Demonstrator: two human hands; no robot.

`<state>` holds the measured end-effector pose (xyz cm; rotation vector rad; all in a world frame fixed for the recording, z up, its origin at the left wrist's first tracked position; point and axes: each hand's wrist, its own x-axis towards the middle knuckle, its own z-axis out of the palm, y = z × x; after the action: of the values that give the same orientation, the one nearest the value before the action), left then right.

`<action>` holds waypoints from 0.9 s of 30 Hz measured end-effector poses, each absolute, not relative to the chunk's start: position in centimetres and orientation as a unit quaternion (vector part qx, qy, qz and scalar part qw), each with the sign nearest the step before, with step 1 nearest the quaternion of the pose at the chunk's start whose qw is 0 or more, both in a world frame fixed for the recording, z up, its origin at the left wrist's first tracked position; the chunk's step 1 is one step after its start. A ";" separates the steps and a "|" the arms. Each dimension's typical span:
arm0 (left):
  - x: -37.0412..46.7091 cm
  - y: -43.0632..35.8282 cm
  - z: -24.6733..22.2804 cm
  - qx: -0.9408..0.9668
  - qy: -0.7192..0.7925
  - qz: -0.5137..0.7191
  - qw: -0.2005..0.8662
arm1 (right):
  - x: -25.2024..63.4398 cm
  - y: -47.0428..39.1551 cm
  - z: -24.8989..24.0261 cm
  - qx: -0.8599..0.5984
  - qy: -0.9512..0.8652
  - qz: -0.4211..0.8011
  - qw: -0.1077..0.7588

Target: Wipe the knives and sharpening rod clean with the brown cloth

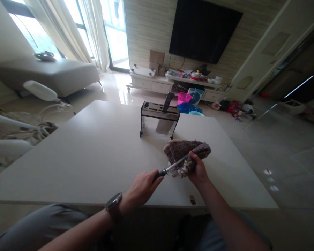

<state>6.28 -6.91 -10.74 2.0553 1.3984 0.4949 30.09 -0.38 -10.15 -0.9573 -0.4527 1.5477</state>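
Note:
My left hand (pixel 143 187) is closed around the black handle of a sharpening steel (pixel 176 164), whose thin metal rod points up and to the right. In my right hand (pixel 199 170) is a shaggy purple-brown cloth (pixel 182 149), bunched up, with the thumb pressing on it. The rod's far end goes in under the thumb and the cloth, so its tip is hidden. Just beyond the cloth, a knife rack (pixel 159 111) stands upright on the white table (pixel 102 150). A cleaver (pixel 165 124) with a dark handle sits in its slot.
A small sticker (pixel 192 199) lies at the table's near edge. Past the far edge are a pink basket (pixel 184 98), a blue tub (pixel 189 107) and a low white cabinet (pixel 151 84) bearing odds and ends. White chairs (pixel 40 91) stand at the left.

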 end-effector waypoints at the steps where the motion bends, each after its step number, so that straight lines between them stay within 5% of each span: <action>1: 6.3 -6.9 -10.9 0.773 0.525 0.192 0.302 | 29.9 -0.5 -10.2 -0.412 -0.193 0.668 0.589; 13: 6.5 -6.8 -10.5 0.726 0.535 0.278 0.331 | 27.9 -3.1 -10.5 -0.401 -0.228 0.717 0.523; 27: 6.8 -6.9 -11.9 0.744 0.538 0.225 0.325 | 26.0 -3.6 -11.9 -0.413 -0.208 0.739 0.491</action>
<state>6.85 -6.89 -11.87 1.9519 1.4105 0.5898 26.02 -3.57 -11.92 -1.0024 -0.5046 1.7938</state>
